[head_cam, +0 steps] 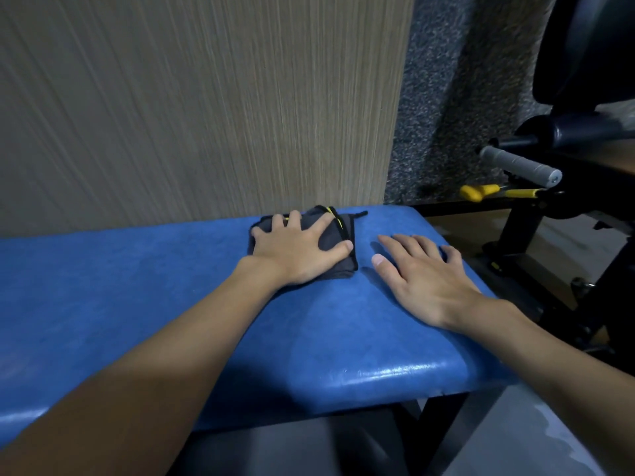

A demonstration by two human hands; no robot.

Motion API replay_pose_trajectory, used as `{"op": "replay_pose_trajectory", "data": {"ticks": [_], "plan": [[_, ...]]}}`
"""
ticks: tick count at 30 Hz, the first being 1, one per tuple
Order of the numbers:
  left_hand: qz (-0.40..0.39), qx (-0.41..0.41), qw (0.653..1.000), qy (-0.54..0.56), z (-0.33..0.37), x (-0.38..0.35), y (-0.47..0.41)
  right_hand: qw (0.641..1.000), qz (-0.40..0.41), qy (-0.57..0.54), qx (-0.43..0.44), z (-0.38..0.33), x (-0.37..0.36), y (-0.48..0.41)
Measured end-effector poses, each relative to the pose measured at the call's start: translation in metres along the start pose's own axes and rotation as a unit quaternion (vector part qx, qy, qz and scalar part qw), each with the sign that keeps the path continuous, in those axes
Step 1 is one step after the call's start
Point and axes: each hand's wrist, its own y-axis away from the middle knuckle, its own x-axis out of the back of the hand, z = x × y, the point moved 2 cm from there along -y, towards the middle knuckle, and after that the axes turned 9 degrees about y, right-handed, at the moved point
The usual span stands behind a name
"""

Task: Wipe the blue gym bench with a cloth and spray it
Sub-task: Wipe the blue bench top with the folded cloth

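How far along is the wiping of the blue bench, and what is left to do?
Done: nothing certain; the front edge of the bench shines, but that may be only gloss. In hand: the left hand presses flat on the folded dark cloth near the right end, and the right hand rests open beside it. Left: the long stretch toward the left, and the spraying; no spray bottle is in view.

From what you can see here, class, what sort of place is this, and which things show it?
Probably a gym: a blue padded bench, and beside it a black exercise machine with a grey grip handle.
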Motion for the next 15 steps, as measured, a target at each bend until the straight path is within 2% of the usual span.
{"op": "replay_pose_trajectory", "data": {"ticks": [4,9,15], "plan": [[-0.005,-0.023,1.000,0.001,0.006,-0.003,0.060,1.000,0.007,-0.007,-0.004,0.002,-0.002,-0.001],[0.028,-0.046,0.999,-0.007,0.013,-0.004,0.123,0.999,0.015,-0.032,-0.007,0.003,-0.001,0.002],[0.046,-0.051,0.998,0.014,0.015,0.002,0.148,0.998,0.052,-0.002,0.019,-0.002,0.011,0.008]]}}
